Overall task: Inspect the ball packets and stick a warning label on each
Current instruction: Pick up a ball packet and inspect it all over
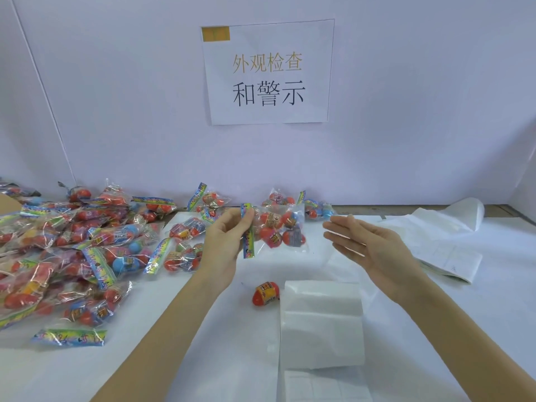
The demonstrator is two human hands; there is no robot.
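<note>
The left hand [224,242] holds one packet [277,230] raised above the table [203,358], thumb and curled fingers pinching its printed header strip [248,230], which stands nearly upright. The clear bag hangs to the right of the strip and shows several red balls with printed bands. The right hand [374,250] is held just right of the packet, palm turned inward, fingers straight and close together, holding nothing; whether the fingertips touch the bag cannot be told. On the table below the hands lies a loose red ball [265,293], touching or just beside the left edge of a white label sheet [320,323], which lies partly folded; the near part shows a faint grid of labels. A large pile [66,256] of packets covers the left side of the table, and a few more packets [290,201] lie along the back edge against the wall. Loose white sheets [446,245] lie at the right. A paper sign [268,72] with Chinese characters is fixed to the wall above.
</note>
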